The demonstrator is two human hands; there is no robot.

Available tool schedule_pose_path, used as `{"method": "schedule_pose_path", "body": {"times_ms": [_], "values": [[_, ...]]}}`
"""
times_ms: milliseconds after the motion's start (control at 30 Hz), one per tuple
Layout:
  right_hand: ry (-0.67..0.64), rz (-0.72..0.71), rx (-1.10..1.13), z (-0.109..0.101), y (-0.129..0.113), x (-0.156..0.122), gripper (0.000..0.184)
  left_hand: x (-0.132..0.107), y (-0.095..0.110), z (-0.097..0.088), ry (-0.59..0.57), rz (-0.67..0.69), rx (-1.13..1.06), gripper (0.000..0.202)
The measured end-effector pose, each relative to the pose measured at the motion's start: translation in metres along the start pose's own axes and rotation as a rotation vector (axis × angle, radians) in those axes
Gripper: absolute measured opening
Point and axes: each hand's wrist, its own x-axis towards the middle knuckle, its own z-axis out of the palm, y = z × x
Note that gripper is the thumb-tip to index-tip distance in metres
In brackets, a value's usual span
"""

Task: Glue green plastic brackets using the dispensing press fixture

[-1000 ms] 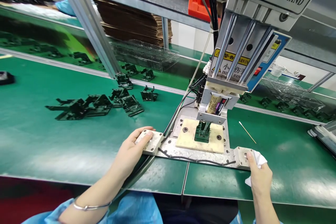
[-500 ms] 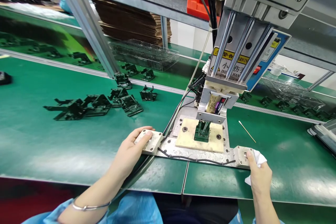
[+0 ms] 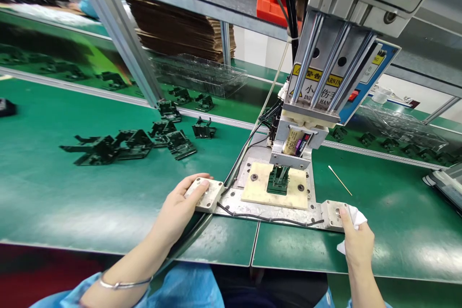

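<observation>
My left hand (image 3: 183,207) is wrapped around the left push-button box (image 3: 212,196), its thumb lying over the button. At the other end of the metal base, my right hand (image 3: 355,240) has its thumb on the button of the right push-button box (image 3: 332,215). A crumpled white wipe (image 3: 356,216) is held in that same hand and sticks out around the fingers. Between the hands, a dark green plastic part (image 3: 277,181) sits in a cream fixture plate (image 3: 254,191). The lowered press head (image 3: 290,159) is right over it and hides its upper end.
Several dark plastic parts (image 3: 135,144) lie in a group on the green table to the left. A cotton swab (image 3: 340,181) is right of the press. Black cables (image 3: 236,168) run beside the base. A conveyor with more parts (image 3: 390,144) passes behind.
</observation>
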Motion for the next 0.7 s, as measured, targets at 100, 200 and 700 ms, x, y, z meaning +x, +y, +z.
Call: {"method": "schedule_pose_path", "body": {"times_ms": [100,200,700], "values": [[0.003,-0.021,0.002,-0.0007,0.0022,0.0015,0.082,0.0013,-0.0008,0.0002,-0.002,0.010,0.002,0.068],[0.002,-0.024,-0.010,-0.0009,0.0033,0.0020,0.083,0.0015,-0.0017,-0.0003,-0.007,0.006,-0.003,0.069],[0.000,0.001,-0.020,0.0003,-0.0020,-0.0008,0.079,0.0018,-0.0046,-0.0017,0.010,0.012,-0.025,0.060]]}}
